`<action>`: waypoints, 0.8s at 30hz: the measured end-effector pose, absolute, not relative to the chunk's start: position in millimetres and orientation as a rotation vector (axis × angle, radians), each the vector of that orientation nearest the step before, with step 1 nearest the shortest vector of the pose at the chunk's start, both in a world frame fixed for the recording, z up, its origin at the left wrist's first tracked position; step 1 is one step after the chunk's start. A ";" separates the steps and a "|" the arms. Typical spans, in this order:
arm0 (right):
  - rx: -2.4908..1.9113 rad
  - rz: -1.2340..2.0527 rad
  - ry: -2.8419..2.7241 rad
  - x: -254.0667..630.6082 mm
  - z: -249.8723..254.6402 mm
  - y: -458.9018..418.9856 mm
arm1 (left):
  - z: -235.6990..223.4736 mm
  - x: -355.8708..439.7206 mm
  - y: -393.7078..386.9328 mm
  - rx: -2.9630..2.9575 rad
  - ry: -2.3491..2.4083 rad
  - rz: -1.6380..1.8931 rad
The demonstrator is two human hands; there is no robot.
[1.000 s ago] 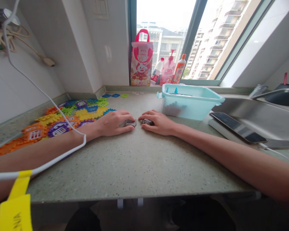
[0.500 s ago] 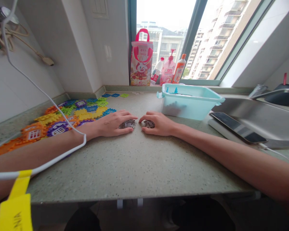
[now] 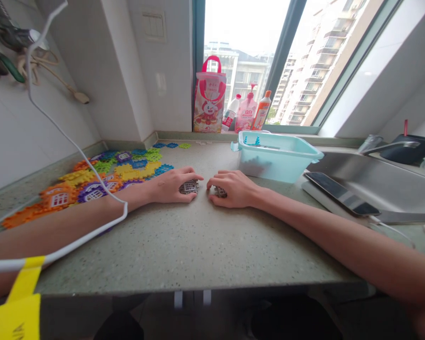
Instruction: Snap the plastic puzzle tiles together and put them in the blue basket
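Note:
My left hand [image 3: 170, 185] rests on the counter, its thumb and fingers curled around a grey lattice building piece [image 3: 189, 187] that looks like a small window. Facing it, my right hand [image 3: 235, 189] is closed round a second grey lattice building piece [image 3: 220, 191], partly covered by the fingers. A short gap of bare counter separates the two pieces. Beside my left forearm lies a spread of colourful interlocking pieces [image 3: 136, 172] in orange, yellow, purple, blue and green, some with white window inserts.
A light blue plastic tub [image 3: 276, 163] with dark and blue pieces inside stands behind my right hand. To its right are a phone [image 3: 340, 192] on a white box and a steel sink [image 3: 403, 182]. A white cable [image 3: 81, 245] crosses over my left forearm. Bottles [image 3: 246, 113] line the windowsill.
The camera view has tilted, so the scene sits slightly lower. Both hands keep their hold on the grey pieces, with little other movement.

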State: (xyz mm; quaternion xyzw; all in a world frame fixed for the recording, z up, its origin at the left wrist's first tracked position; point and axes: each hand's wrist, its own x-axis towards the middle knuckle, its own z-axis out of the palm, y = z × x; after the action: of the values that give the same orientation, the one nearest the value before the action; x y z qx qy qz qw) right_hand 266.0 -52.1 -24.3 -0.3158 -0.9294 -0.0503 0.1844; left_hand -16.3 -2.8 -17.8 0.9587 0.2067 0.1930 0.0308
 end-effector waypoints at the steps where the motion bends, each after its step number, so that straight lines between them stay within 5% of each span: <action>1: -0.875 -0.179 -2.625 264.7 -24.7 -54.4 | -17.6 -16.6 -3.2 2.964 0.614 0.602; 10: -0.666 -1.026 -2.301 283.4 5.0 -44.2 | -17.2 -17.1 -7.9 3.049 0.581 0.519; 16: -1.007 -0.998 -1.750 362.1 49.4 -21.3 | -21.5 -15.9 -5.8 3.050 0.546 0.505; 24: -1.383 -0.923 -1.571 408.9 46.6 -4.6 | -23.5 -16.6 -3.6 3.043 0.553 0.526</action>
State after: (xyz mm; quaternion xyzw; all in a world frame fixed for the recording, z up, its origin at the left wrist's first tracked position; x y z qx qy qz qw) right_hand 408.9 -4.6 46.6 -0.5502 -0.6252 -0.3672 0.4142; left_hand -16.6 -3.6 -23.5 0.9700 0.1764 0.1676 0.0019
